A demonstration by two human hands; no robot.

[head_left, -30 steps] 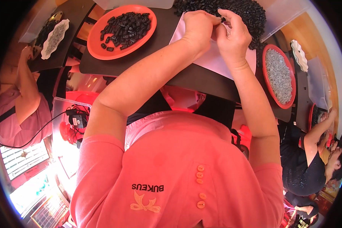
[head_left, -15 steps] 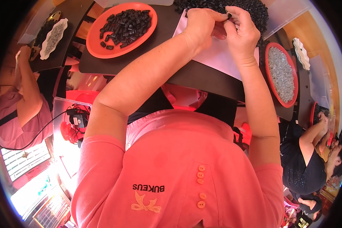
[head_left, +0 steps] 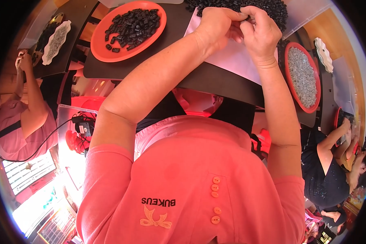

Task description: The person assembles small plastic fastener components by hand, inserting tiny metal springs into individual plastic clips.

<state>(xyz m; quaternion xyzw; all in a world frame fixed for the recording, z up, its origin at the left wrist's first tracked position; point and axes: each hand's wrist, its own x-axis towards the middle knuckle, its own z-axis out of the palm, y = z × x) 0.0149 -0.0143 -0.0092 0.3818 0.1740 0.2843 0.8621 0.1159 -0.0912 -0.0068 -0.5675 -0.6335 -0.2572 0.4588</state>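
Above the far part of the table, my left hand (head_left: 218,29) and my right hand (head_left: 262,34) meet at the fingertips, both closed in a pinch. Between them is a small black plastic part (head_left: 247,18), mostly covered by the fingers. A white sheet (head_left: 236,65) lies beneath the hands. Right behind them spreads a heap of the same sort of small black parts (head_left: 274,11). To the left, a red plate (head_left: 103,57) carries more black parts (head_left: 136,28). Beside my right forearm, another red plate (head_left: 317,81) is filled with small clear pieces (head_left: 301,77).
A clear plastic bin (head_left: 309,18) borders the heap at the far right. White wavy-edged trays stand on the side tables, one at left (head_left: 56,42) and one at right (head_left: 323,55). Co-workers sit at left (head_left: 26,118) and right (head_left: 327,171).
My hands stay together and shift only slightly; the black part shows less between the fingertips. At left, the co-worker's hands have moved a little.
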